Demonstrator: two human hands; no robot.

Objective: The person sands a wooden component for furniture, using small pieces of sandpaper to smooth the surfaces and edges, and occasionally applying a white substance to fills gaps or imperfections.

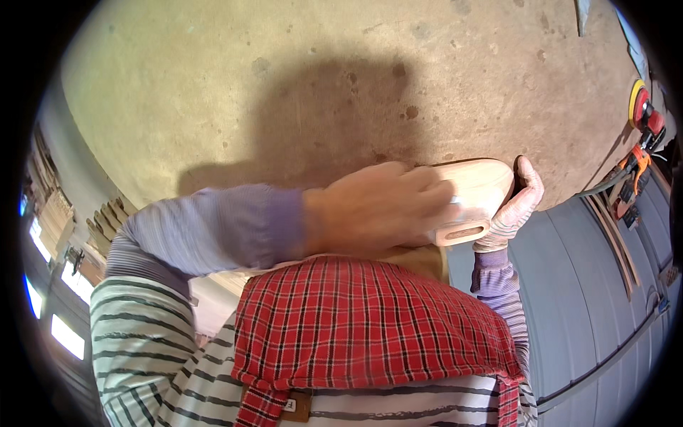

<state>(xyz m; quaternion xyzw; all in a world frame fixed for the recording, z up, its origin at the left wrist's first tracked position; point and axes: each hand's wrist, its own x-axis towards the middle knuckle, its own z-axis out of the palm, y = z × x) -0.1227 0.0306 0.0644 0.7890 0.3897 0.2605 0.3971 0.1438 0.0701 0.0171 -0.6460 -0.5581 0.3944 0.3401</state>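
A smooth pale wooden piece with a rounded outline lies at the near edge of the tan worktop. On its near end is a protruding block with an oblong slot. My right hand grips the piece from the right, fingers along its rounded side. My left hand reaches across from the left and lies over the piece, its fingers curled and smeared by motion. A small whitish bit shows at those fingertips; what it is, I cannot make out. The left part of the wooden piece is hidden under this hand.
A sander with a red and yellow round pad and an orange-and-black tool lie at the far right, with a hose. Thin wood strips are at the right. Gloves hang at the left.
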